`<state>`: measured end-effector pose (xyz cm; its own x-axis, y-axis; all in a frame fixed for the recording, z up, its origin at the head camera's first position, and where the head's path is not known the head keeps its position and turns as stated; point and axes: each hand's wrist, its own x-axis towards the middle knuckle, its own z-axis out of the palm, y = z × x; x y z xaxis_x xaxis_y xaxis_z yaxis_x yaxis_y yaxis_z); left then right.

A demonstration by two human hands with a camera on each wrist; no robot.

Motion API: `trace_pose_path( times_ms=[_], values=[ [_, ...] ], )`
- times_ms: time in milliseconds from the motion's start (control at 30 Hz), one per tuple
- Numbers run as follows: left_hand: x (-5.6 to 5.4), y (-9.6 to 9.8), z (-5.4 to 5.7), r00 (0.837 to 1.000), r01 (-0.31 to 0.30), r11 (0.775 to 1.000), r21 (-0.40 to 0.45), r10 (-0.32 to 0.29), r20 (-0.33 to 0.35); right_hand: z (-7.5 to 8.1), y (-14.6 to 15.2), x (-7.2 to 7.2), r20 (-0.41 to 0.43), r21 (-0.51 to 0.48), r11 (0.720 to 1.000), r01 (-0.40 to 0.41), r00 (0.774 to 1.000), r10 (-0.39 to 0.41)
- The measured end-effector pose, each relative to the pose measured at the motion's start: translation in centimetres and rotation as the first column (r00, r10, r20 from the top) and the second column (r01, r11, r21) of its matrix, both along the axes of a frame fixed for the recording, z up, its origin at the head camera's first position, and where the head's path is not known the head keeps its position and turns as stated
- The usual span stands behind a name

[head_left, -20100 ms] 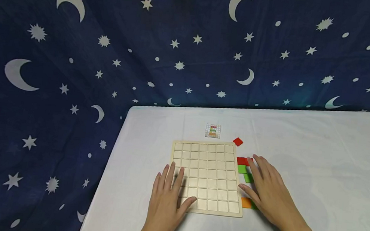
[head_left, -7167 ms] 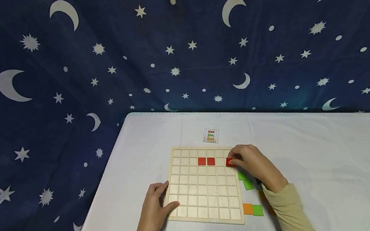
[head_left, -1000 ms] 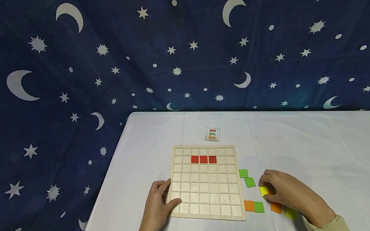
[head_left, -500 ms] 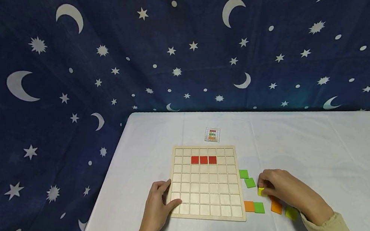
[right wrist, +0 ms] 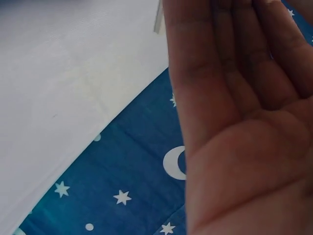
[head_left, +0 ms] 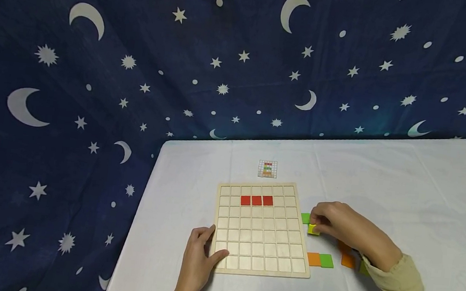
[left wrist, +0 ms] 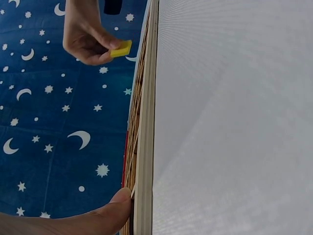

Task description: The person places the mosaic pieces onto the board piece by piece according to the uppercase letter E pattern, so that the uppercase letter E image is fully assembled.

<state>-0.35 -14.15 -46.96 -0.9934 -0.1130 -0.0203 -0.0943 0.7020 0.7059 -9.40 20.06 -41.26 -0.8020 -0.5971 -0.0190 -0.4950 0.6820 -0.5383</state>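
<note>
From my remote seat, I judge the step in hand to be transferring one tile: the right hand [head_left: 342, 223] pinches a small, square yellow tile [head_left: 313, 230] between thumb and fingers, lifted just beyond the right edge of the pale, square wooden grid board [head_left: 260, 250]. The left hand [head_left: 199, 258] grips the board's near-left corner, thumb on top, fingers at the side. Three square red tiles [head_left: 256, 200] sit side by side in the second row from the top. Behind the board lies a small printed grid card [head_left: 267, 169], its lower rows too tiny for me to read surely. I think the next move calls for carrying the yellow tile left, perhaps to below the red tiles, squaring it to a recess and lowering it flat without nudging its neighbours.
</note>
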Motion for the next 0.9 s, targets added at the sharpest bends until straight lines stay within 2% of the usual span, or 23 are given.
trace_pose_path(
  times_ms=[433, 900],
  values=[
    [-0.1, 0.0, 0.1, 1.0, 0.002, 1.0, -0.001, -0.002, 0.002, 0.1, -3.0, -1.4, -0.017, -0.065, 0.997, -0.038, 0.999, 0.037],
    [0.0, 0.1, 0.2, 1.0, 0.005, 1.0, -0.002, -0.005, 0.004, -0.1, -6.0, -2.9, -0.019, -0.093, 0.994, -0.063, 0.998, 0.062]
  ],
)
